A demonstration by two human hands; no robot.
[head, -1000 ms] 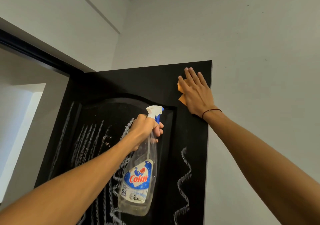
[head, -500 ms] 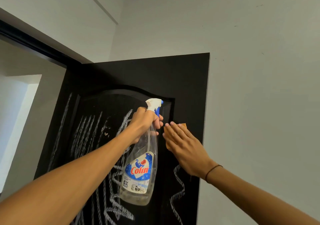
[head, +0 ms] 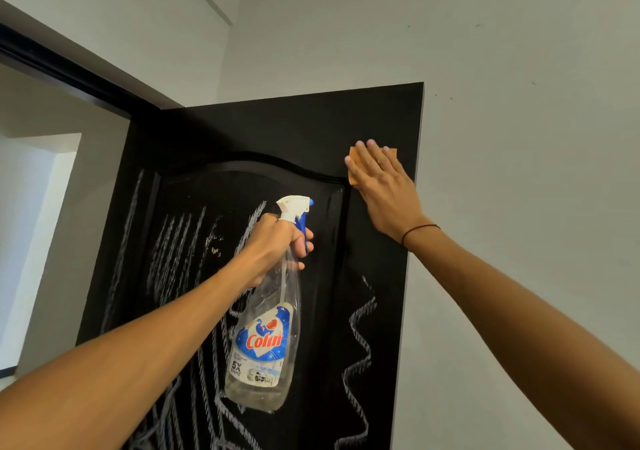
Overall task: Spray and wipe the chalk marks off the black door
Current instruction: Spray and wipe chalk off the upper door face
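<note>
Near the top right corner of the matte black panelled door (head: 277, 127), I am pressing a small orange cloth (head: 354, 171) flat under my right hand (head: 384, 189), fingers straight, for wiping. My left hand (head: 277, 241) is gripping the clear plastic spray bottle (head: 265, 328) ready; white chalk scribbles (head: 360, 352) are waiting below.

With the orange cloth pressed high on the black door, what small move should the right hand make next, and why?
Probably slide the right hand, pressing the orange cloth flat, downward along the black door toward the white zigzag chalk line. The door around the cloth looks free of chalk, while the zigzag below is unwiped. The left hand holds the clear spray bottle.
</note>
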